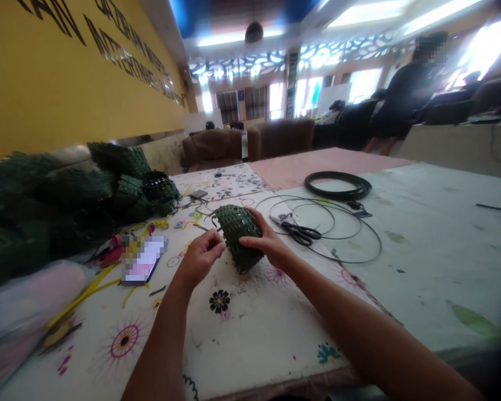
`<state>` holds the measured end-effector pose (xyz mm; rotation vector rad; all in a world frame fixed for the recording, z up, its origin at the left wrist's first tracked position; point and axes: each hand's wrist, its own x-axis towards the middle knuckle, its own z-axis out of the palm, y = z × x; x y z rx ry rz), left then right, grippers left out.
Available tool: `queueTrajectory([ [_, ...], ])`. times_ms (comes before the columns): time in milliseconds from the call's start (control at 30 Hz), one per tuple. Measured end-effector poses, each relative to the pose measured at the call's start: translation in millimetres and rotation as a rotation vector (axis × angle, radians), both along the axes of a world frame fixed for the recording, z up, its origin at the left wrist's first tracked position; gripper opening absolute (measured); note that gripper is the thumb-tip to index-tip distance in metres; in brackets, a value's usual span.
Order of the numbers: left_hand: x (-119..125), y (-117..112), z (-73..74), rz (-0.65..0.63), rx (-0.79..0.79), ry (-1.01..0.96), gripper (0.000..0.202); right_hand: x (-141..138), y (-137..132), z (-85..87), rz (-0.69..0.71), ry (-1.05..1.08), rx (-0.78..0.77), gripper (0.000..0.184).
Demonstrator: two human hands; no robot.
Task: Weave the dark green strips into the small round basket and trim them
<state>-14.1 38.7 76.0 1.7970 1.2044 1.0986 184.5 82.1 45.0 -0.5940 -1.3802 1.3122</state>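
Both hands hold a small green woven basket (pixel 239 236) upright on the flowered table (pixel 250 334), the left hand (pixel 200 257) pinching its near edge and the right hand (pixel 267 242) clasping its side, with scissors (pixel 300 233) and wire hoops (pixel 338 228) just beyond and a phone (pixel 144 259) to the left.

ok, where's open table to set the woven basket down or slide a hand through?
Free: the near floral cloth between the forearms, and the pale cloth right of the wire rings. Crowded: left side, with the phone, yellow strips and stacked green baskets. Scissors lie just beyond the right hand. Both hands, left, hold the basket.
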Motion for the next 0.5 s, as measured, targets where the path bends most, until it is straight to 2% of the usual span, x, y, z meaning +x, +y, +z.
queueTrajectory([
  [167,8.3,3.3,-7.2,-0.011,0.013,-0.147,0.025,2.7,3.4,0.4,-0.003,0.063,-0.039,0.078],
  [300,20.8,6.5,-17.5,0.039,0.138,-0.337,0.023,0.4,3.9,-2.2,-0.044,0.16,-0.1,0.074],
  [400,24.3,7.0,-22.4,0.05,0.244,-0.372,0.025,-9.6,-2.2,-7.8,0.027,0.201,-0.137,0.075],
  [433,24.2,6.3,-22.9,0.104,0.315,-0.313,0.021,-13.4,-4.3,-9.3,0.029,0.177,-0.127,0.078],
  [467,23.4,5.2,-22.7,0.209,0.422,-0.222,0.013,-16.3,-5.5,-10.0,0.019,0.1,-0.098,0.08],
  [500,22.0,3.7,-21.8,0.303,0.5,-0.147,0.01,-17.7,-5.4,-9.5,-0.004,-0.048,-0.063,0.081],
])
